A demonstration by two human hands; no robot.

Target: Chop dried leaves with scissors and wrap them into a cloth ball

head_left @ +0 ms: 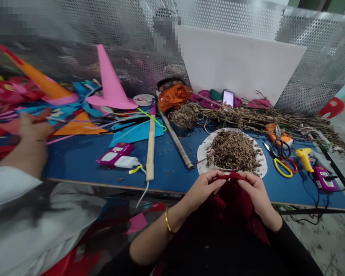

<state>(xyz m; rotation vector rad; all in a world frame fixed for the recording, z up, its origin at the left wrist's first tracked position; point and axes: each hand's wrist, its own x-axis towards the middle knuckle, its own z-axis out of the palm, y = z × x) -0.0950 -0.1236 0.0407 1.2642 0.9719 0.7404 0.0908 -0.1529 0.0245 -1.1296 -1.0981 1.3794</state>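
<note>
Dark red cloth (235,195) hangs down in front of me at the table's near edge. My left hand (204,189) pinches its upper edge between thumb and fingers, a gold bangle on the wrist. On the other side, my right hand (257,193) grips the same edge, a short way from the left. Just beyond both hands lies a white round plate (201,153) heaped with dry crushed leaves (232,149). The lower part of the cloth blends into shadow against my dark clothes.
At left, a co-worker's blurred hand (34,140) reaches over coloured felt pieces. A pink cone hat (112,84) and an orange one (46,82) stand behind. Scissors (281,166), a yellow glue gun (304,159) and a purple power strip (323,178) lie right; dry stalks (255,117) lie behind the plate.
</note>
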